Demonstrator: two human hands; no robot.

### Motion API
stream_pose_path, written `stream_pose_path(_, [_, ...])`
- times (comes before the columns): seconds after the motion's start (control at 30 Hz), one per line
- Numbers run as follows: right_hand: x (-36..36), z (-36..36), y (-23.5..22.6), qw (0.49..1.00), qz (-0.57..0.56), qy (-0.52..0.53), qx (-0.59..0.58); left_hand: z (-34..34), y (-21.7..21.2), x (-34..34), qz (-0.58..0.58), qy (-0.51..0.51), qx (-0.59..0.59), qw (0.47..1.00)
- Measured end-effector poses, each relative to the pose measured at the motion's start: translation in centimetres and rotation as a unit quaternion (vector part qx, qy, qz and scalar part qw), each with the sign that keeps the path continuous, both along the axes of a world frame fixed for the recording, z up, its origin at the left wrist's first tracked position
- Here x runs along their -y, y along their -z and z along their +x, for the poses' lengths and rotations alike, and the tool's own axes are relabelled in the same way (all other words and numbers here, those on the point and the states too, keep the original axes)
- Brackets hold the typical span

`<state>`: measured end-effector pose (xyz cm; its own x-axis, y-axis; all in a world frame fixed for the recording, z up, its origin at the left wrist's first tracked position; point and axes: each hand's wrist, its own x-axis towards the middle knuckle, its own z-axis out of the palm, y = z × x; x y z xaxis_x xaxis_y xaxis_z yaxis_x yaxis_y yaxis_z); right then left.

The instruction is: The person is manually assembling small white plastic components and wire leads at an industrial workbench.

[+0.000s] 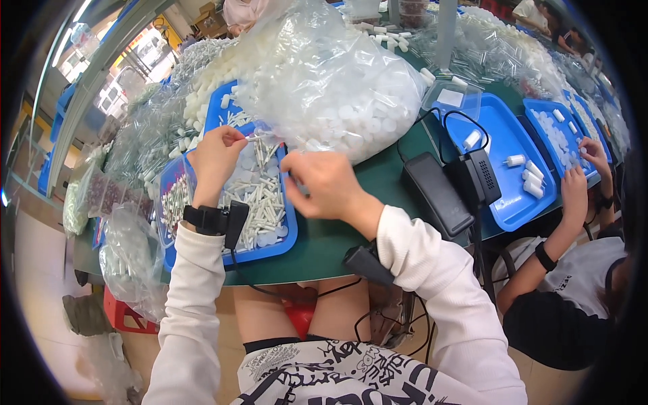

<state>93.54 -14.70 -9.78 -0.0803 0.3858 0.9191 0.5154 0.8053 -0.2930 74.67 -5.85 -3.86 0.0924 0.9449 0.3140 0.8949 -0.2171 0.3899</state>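
Note:
My left hand [217, 158] is over the far left part of a blue tray [287, 244], its thumb and finger pinched together. A small thin piece seems to stick out of the pinch, too small to name. My right hand [327, 183] hangs at the tray's right edge, fingers bent and thumb apart, with nothing visible between them. In the tray lie many short white stick-like pieces [263, 210] and round translucent discs [244, 164]. A clear box [164, 214] of small red-and-white parts is at the tray's left side.
A big clear bag of white discs [358, 101] bulges behind the tray. Black power adapters [437, 196] with cables lie to the right. Beyond them is another blue tray [503, 128] holding white cylinders [533, 181]. A co-worker's hands [586, 169] work at the far right.

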Motion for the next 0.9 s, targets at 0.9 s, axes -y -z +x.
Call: stream_pose_path(0.9, [-0.1, -2.3, 2.0, 0.982, -0.145, -0.076, 0.098, -15.0, -1.2, 1.9, -0.04, -0.061, -0.086, 0.994])
